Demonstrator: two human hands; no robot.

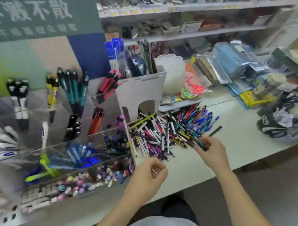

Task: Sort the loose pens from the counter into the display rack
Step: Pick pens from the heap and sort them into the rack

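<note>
A big heap of loose pens (170, 130) is left on the counter (230, 140) beside the partly filled display rack (87, 115), one dark pen (201, 144) is pinched by the right hand (212, 153), and nothing is held in the loosely curled left hand (147, 177).

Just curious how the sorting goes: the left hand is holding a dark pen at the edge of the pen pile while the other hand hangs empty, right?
Not quite: the right hand holds the dark pen, not the left. The head view shows it at the edge of the pen pile, while the left hand hangs loosely curled and seemingly empty near the rack.
</note>
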